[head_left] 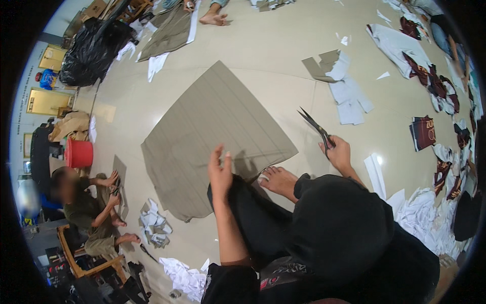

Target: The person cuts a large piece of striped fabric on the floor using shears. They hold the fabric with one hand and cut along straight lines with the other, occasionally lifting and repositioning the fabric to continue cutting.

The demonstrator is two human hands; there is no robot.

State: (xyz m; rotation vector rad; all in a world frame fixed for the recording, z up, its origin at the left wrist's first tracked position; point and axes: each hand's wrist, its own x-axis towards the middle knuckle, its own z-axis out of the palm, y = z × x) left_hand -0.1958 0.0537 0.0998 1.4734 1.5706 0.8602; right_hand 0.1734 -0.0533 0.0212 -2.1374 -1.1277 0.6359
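A large olive-grey piece of cloth [202, 121] with faint lines lies spread on the floor in front of me. My left hand [221, 172] is over its lower part, fingers loosely bent and apart, holding nothing; whether they touch the cloth I cannot tell. My right hand [337, 152] grips black scissors [314, 122] to the right of the cloth, blades pointing up-left. My bare foot [280, 181] is at the cloth's lower right edge, beside my dark-clothed legs.
At left a co-worker [86, 207] sits cutting, near a red bucket [78, 152] and white-grey scraps [154, 223]. A black bag [91, 50] is upper left. Cut pieces [349, 101] and fabric piles [420, 223] lie rightward; other people's legs show at the top and upper right.
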